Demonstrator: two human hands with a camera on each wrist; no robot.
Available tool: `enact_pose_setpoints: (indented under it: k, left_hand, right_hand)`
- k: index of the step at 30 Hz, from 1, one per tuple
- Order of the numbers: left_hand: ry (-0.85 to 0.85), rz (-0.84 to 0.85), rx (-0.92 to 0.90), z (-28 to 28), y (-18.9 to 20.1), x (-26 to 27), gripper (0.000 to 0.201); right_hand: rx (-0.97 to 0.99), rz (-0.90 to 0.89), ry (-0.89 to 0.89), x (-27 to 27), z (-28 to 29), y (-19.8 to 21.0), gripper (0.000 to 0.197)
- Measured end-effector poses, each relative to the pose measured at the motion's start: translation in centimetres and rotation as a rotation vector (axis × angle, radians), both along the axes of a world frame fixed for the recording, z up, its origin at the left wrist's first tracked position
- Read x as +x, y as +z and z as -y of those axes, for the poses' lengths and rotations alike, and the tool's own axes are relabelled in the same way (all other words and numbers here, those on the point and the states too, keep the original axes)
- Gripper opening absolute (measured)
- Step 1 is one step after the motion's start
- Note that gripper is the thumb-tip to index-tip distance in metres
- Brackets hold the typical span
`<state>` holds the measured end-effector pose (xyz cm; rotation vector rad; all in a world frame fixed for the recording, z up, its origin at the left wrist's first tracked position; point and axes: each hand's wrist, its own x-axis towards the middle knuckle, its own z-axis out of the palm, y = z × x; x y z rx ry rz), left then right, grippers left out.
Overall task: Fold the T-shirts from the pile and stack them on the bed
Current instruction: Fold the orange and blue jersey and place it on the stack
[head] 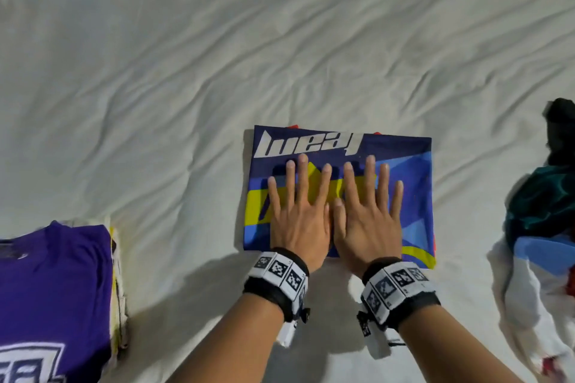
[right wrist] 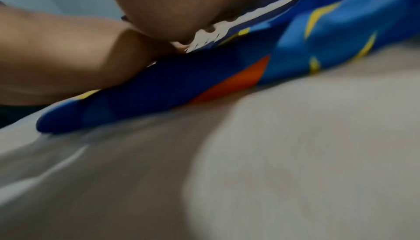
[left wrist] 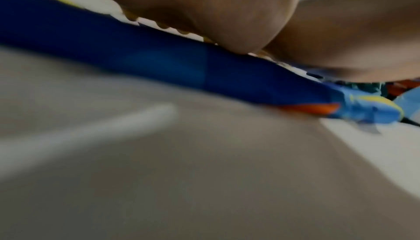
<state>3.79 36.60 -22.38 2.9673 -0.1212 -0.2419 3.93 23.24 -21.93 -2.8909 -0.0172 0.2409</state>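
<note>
Purple shirt (head: 56, 295) and pile (head: 547, 227) edge-cropped.

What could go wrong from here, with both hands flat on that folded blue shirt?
Lifting the blue shirt toward the purple stack could let its folds slip open, since the left hand and right hand only press flat on it, gripping nothing. The stack sits at the frame's left edge, so the shirt may land crooked. The wrinkled bedsheet gives soft, uneven support.
</note>
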Motion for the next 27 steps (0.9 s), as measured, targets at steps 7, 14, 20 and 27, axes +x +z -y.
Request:
enact_pose_setpoints:
  k: [7, 14, 20, 27]
  left_hand:
    - [0.090, -0.054, 0.000, -2.0, -1.2, -1.4, 0.066]
    - [0.131, -0.040, 0.042, -4.3, -1.0, -1.4, 0.065]
    - [0.147, -0.031, 0.070, -6.0, -1.4, -1.4, 0.062]
    - [0.160, -0.142, 0.145, -6.4, 0.3, -0.5, 0.066]
  right_hand:
    - [-0.044, -0.049, -0.019, -2.1, 2.1, -2.0, 0.064]
    - [-0.060, -0.066, -0.102, -2.9, 5.0, -2.1, 0.066]
    - [-0.048, -0.093, -0.110, -3.1, 6.5, -2.4, 0.063]
    - [-0.067, -0.199, -0.063, -3.6, 10.7, -1.2, 0.064]
